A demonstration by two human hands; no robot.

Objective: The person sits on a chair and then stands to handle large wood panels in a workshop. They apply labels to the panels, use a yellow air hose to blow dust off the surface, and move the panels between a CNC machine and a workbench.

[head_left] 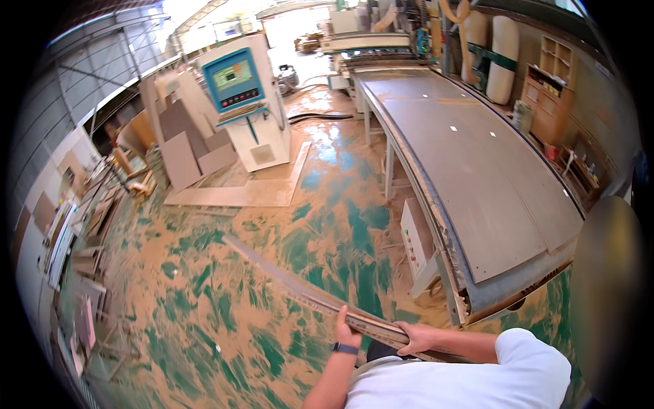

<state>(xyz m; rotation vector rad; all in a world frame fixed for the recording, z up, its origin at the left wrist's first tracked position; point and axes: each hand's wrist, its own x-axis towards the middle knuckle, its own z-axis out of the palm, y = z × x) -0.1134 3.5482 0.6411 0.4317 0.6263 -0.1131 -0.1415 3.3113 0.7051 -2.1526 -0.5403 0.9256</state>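
A bundle of long, thin wooden strips [306, 293] crosses in front of my body, running from near my right side out to the far left over the floor. My left hand [347, 330], with a dark band on its wrist, is closed around the bundle near its middle. Farther right, my right hand [415, 338] grips the same strips, thumb on top and fingers round the side. The strips' near end passes under my right forearm and is partly hidden there.
To the right stands a long machine table [477, 170] bearing large grey-brown panels. A control cabinet [262, 146] with a blue-framed screen stands ahead, beside leaning boards [180, 157]. An L-shaped board offcut [231, 195] lies on the sawdust-covered green floor [204, 300]. A black hose [320, 116] crosses farther back.
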